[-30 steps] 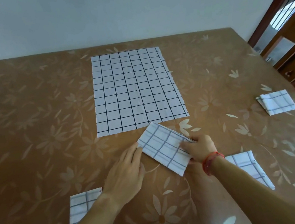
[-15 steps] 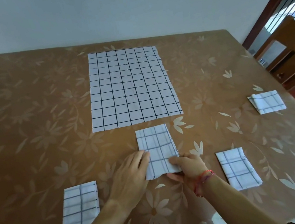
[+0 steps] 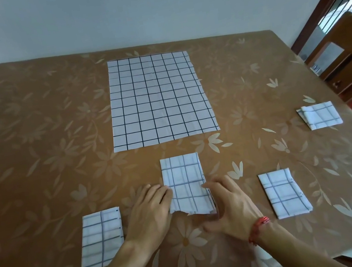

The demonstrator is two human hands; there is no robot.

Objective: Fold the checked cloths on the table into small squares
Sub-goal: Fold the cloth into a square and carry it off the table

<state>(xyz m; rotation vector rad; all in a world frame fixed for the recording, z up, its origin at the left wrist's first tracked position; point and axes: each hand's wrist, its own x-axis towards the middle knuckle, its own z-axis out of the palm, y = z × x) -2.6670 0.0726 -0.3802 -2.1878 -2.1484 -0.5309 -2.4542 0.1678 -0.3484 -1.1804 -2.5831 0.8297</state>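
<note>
A brown, flower-printed table (image 3: 31, 139) runs up to a plain pale wall, with a wooden chair (image 3: 349, 62) off its right end. Near the front edge, the straight, close-set fingers (image 3: 160, 193) of the left hand (image 3: 149, 214) lie flat and touch the left side of a half-folded checked cloth (image 3: 183, 178). The right hand (image 3: 231, 205), slightly blurred, mirrors it with loosely spread fingers, the forefinger tip meeting the cloth's right side. Neither hand pinches anything.

The cloth lies between the two sets of fingertips as a flat oblong, its near hem ragged and a little lifted, seemingly one fold short of a square. It looks thin, light and limp. It is likely to slide on the glossy cover and to shed its layers unless pinched through all of them at the two near corners, just below the fingertips.

Both palms face down, and the forearms converge from the bottom of the frame. A red thread bracelet (image 3: 259, 227) circles the right wrist.

Outward from the fingers, the left folded cloth (image 3: 101, 236) lies just beside the left wrist and the right folded cloth (image 3: 284, 192) lies near the right hand. The far folded cloth (image 3: 318, 115) sits well off to the right by the table's edge. Beyond the fingertips, a large checked cloth (image 3: 160, 98) lies fully open.
</note>
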